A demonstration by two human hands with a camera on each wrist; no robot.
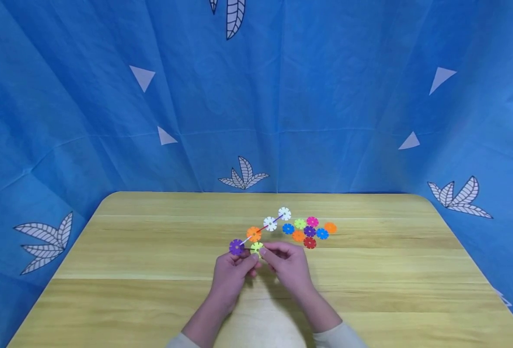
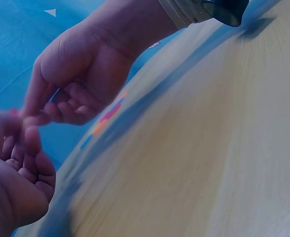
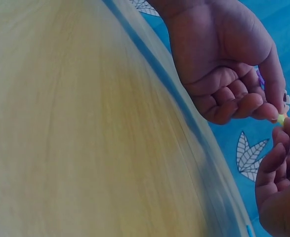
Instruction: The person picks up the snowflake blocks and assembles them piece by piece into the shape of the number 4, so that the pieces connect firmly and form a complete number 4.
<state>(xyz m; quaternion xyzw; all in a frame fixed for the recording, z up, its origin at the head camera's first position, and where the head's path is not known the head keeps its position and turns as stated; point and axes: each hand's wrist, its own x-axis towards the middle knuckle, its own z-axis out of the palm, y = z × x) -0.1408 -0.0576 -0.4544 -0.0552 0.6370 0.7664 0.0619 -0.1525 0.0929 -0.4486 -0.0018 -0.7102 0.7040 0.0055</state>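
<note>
Between my hands is a chain of slotted plastic snowflake discs. It runs from a purple disc (image 1: 236, 247) through an orange disc (image 1: 254, 234) to a white disc (image 1: 270, 224) and another white disc (image 1: 284, 213), with discs seen edge-on linking them. A yellow-green disc (image 1: 257, 247) sits at the near end, beside the purple one. My left hand (image 1: 231, 276) pinches its lower left edge between thumb and fingers. From the right, my right hand (image 1: 290, 268) pinches the same disc. In the right wrist view the fingertips meet around a yellow-green edge (image 3: 281, 119).
Several loose discs lie on the wooden table (image 1: 391, 270) just right of the chain, among them a red disc (image 1: 310, 242), a pink disc (image 1: 312, 222) and a blue disc (image 1: 322, 234). A blue curtain (image 1: 326, 96) hangs behind the table and along its sides.
</note>
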